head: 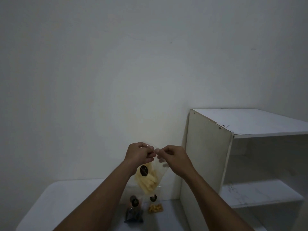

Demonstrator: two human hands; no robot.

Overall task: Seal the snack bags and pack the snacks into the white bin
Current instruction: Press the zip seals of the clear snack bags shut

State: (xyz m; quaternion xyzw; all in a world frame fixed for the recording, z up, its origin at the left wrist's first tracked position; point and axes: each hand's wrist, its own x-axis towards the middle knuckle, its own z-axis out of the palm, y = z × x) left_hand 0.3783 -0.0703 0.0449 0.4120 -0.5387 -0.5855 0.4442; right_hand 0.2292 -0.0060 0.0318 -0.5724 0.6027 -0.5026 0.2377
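Both hands, left hand [139, 151] and right hand [173, 157], pinch the top edge of a clear snack bag [147, 178] of pale sticks, held above the worktop [70, 200] where two more bags [155, 207] lie.

I see my left hand [139, 153] and right hand [174, 158] pinching the top edge of a clear bag of pale yellow sticks [148, 180], held up above the table [66, 197]. On it lie a bag of dark snacks [134, 213] and a bag of orange snacks [155, 208], side by side, with a white shelf unit [208, 155] standing to their right.
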